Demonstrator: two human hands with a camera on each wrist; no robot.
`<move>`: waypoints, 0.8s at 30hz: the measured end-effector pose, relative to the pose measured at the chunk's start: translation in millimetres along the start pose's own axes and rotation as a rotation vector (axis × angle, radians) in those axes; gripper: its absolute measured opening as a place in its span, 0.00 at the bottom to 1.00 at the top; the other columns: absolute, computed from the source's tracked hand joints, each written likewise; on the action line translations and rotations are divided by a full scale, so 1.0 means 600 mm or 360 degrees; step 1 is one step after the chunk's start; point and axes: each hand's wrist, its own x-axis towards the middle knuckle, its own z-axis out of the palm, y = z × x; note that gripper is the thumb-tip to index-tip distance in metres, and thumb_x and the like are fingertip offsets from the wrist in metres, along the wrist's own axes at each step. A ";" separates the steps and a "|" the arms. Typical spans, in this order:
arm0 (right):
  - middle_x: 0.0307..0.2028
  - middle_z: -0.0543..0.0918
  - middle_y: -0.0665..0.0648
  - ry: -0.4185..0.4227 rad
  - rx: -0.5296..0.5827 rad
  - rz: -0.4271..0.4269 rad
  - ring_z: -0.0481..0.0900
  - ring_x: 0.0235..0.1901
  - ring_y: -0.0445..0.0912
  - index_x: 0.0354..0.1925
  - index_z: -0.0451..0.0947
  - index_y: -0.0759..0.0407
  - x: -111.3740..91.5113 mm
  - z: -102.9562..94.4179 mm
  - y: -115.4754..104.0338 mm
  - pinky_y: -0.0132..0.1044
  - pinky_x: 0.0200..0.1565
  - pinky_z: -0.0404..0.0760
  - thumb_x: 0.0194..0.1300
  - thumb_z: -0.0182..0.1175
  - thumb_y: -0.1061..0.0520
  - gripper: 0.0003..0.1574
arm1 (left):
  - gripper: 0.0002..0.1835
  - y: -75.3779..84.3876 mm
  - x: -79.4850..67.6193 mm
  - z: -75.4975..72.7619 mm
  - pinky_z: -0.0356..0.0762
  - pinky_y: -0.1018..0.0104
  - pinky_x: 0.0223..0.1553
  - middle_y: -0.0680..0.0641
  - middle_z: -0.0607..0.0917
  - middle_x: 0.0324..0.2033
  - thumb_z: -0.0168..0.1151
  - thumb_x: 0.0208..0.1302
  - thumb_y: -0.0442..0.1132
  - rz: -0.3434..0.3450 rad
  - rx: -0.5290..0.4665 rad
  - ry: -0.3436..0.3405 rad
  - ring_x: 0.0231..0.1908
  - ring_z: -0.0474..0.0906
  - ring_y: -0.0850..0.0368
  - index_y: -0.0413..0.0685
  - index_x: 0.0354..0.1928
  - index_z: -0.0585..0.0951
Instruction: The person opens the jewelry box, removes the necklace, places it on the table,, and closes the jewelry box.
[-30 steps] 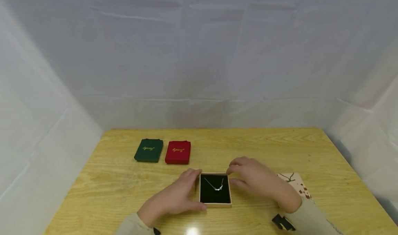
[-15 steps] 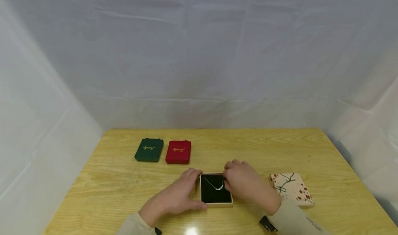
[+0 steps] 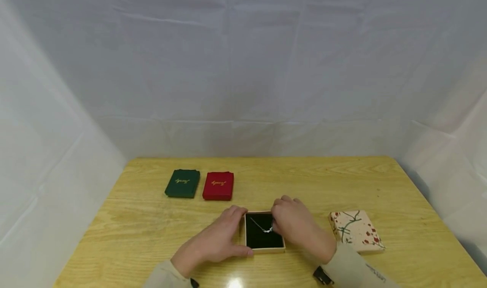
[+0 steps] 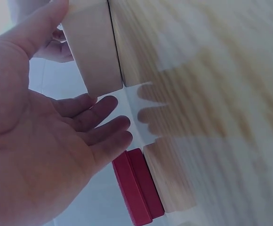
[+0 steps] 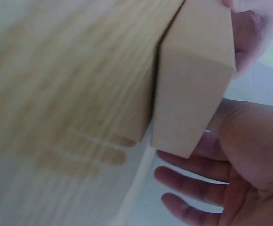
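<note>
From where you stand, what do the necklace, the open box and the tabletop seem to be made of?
The necklace looks like silvery metal: its pendant glints. The open box is probably cardboard, its walls smooth, matt and beige; its dark insert shows no shine, so perhaps velvet or foam. The tabletop, grained yellow and glossily reflective, could be varnished wood or laminate.

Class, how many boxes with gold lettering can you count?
2: the green box and, just right of it, the red box, both beyond the left hand. Neither looks hidden.
</note>
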 end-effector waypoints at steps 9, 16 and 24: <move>0.39 0.87 0.51 0.0150 0.0060 -0.0069 0.82 0.42 0.51 0.23 0.80 0.53 -0.005 0.001 0.006 0.50 0.43 0.85 0.52 0.69 0.59 0.07 | 0.55 0.003 0.002 -0.003 0.69 0.47 0.71 0.45 0.74 0.64 0.79 0.56 0.64 0.0018 0.0089 0.0025 0.66 0.70 0.49 0.37 0.75 0.66; 0.44 0.89 0.52 0.0232 0.0111 -0.0125 0.84 0.47 0.51 0.23 0.80 0.51 -0.009 -0.008 0.013 0.48 0.47 0.87 0.52 0.69 0.61 0.08 | 0.56 0.004 0.003 -0.002 0.69 0.47 0.71 0.45 0.74 0.63 0.80 0.56 0.65 0.0009 0.0110 0.0024 0.65 0.70 0.49 0.37 0.75 0.66; 0.30 0.83 0.47 0.0317 0.0200 -0.0279 0.82 0.40 0.47 0.24 0.74 0.50 -0.011 -0.012 0.024 0.40 0.45 0.86 0.51 0.68 0.65 0.13 | 0.57 0.005 0.005 -0.005 0.69 0.48 0.71 0.45 0.74 0.63 0.80 0.55 0.65 -0.0003 0.0094 0.0008 0.66 0.70 0.49 0.36 0.76 0.65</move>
